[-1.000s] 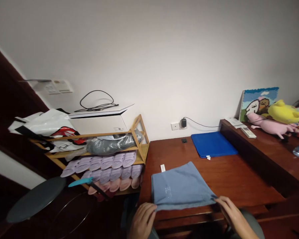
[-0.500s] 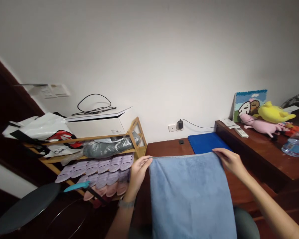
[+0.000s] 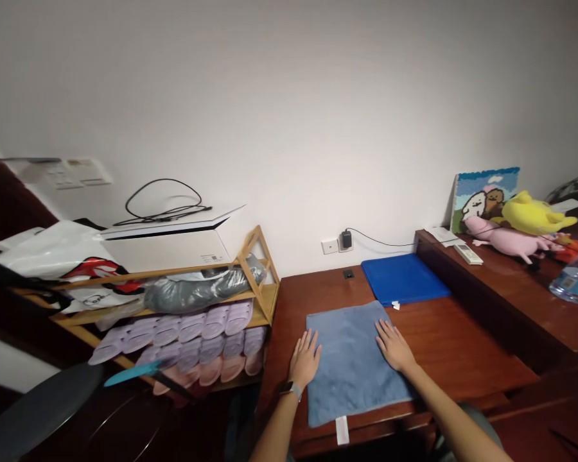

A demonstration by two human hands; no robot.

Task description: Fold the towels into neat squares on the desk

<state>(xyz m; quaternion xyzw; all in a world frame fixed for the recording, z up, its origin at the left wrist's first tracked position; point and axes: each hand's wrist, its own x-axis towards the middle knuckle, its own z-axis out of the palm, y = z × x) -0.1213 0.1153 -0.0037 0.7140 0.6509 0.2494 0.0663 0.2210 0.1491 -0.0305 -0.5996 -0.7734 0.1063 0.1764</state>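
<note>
A blue-grey towel (image 3: 349, 366) lies spread flat on the brown wooden desk (image 3: 462, 346), with a white label (image 3: 341, 430) sticking out at its near edge. My left hand (image 3: 305, 358) rests open on the towel's left edge, fingers stretched out; a watch is on that wrist. On the towel's right side my right hand (image 3: 394, 346) lies open and flat, fingers pointing away from me. Just beyond the towel is a flat, folded bright blue cloth (image 3: 404, 279) with a small white tag.
At left stands a wooden rack (image 3: 264, 295) with rows of slippers (image 3: 212, 324), a white box (image 3: 168, 250) and a cable on top. On the raised right part are plush toys (image 3: 510, 240), a remote (image 3: 468, 254) and a water bottle (image 3: 575, 282). A charger (image 3: 347, 239) sits in the wall socket.
The towel, held up by its two top corners before, now lies flat on the desk. Both hands have let go of the corners, come lower and flattened on it.
</note>
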